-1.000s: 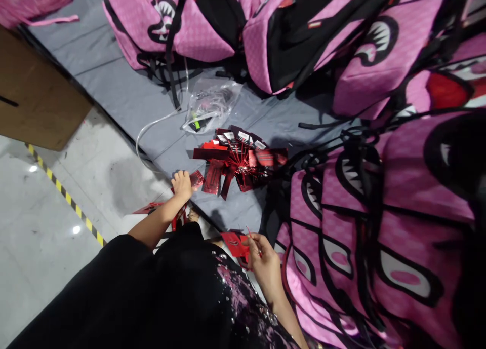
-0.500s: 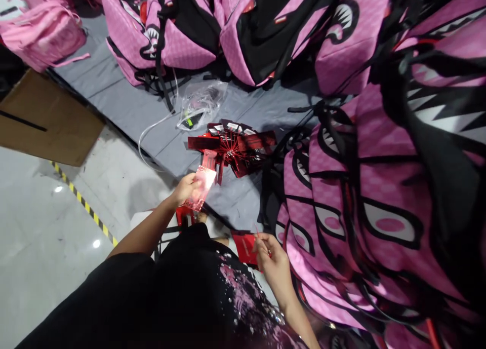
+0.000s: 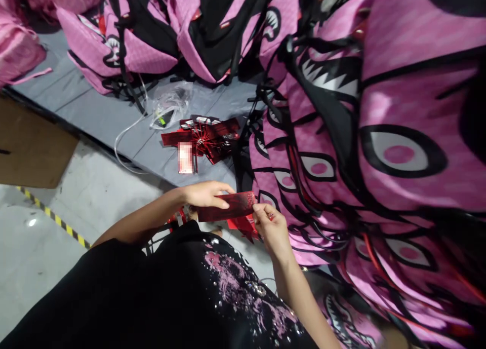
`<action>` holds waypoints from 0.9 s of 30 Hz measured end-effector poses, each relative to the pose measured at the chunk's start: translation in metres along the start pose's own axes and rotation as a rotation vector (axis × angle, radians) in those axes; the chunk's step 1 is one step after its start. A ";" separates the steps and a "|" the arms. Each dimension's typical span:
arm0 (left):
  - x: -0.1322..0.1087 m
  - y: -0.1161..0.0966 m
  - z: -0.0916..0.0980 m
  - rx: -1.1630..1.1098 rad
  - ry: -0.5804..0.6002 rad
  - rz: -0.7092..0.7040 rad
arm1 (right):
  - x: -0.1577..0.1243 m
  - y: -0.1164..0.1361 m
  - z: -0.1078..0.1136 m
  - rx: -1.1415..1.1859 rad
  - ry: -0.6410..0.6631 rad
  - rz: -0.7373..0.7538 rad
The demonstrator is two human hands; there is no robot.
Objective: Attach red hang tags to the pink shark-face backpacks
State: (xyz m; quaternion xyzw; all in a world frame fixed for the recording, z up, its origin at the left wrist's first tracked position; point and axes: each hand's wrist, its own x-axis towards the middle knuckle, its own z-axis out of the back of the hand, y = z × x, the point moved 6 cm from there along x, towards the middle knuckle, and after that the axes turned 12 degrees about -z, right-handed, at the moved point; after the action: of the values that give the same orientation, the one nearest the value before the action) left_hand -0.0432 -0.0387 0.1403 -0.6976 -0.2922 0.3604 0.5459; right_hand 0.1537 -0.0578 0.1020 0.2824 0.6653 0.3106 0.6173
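My left hand is closed on a long dark red hang tag, thumb on top. At the tag's right end, my right hand pinches with thumb and fingertips. Bright red tags hang just below the dark one, close to my right fingers; their string cannot be made out. Beyond my hands, a fanned bundle of red and black tags lies on the grey-covered table, its red strings gathered in the middle. A pale, blurred-out card lies at its near edge.
Pink backpacks with shark faces are piled at the right, and more backpacks line the far side. A clear plastic bag and a white cord lie on the table. A cardboard box stands at the left.
My left hand has moved right and toward me, from the pink card to the dark red tag. The pale card now lies by the bundle. My right hand has shifted slightly up; the view has turned right.
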 end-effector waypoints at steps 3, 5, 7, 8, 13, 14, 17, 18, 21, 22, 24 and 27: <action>-0.013 0.004 0.000 -0.121 -0.188 0.036 | -0.007 -0.011 0.018 0.136 -0.089 0.012; -0.019 0.012 -0.001 -0.193 -0.399 0.027 | -0.009 -0.015 0.025 0.189 -0.106 0.030; -0.022 0.019 -0.006 -0.205 -0.583 0.002 | -0.011 -0.018 0.031 0.208 -0.135 0.048; -0.022 0.020 -0.008 -0.185 -0.658 -0.018 | -0.013 -0.019 0.034 0.206 -0.171 0.061; -0.012 0.017 -0.018 -0.038 -0.729 -0.064 | -0.037 -0.017 0.047 0.040 -0.428 0.171; -0.009 0.016 -0.020 -0.017 -0.694 -0.064 | -0.042 -0.015 0.042 -0.010 -0.410 0.196; -0.004 0.016 -0.029 0.054 -0.587 -0.100 | -0.050 -0.010 0.013 -0.152 -0.231 0.260; -0.004 0.017 -0.032 0.090 -0.557 -0.116 | -0.050 -0.009 0.003 -0.195 -0.181 0.278; -0.003 0.023 -0.043 0.190 -0.489 -0.138 | -0.049 -0.006 -0.016 -0.295 -0.128 0.333; -0.004 0.024 -0.045 0.222 -0.476 -0.140 | -0.048 -0.005 -0.019 -0.318 -0.130 0.345; -0.005 0.024 -0.049 0.324 -0.450 -0.144 | -0.048 -0.004 -0.021 -0.344 -0.134 0.355; -0.010 0.013 -0.053 0.648 -0.423 -0.196 | -0.049 -0.004 -0.020 -0.343 -0.157 0.333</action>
State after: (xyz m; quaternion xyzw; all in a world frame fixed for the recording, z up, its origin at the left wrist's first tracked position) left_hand -0.0045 -0.0788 0.1371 -0.3685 -0.3349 0.5158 0.6972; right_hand 0.1377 -0.0983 0.1316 0.3026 0.4971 0.4933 0.6465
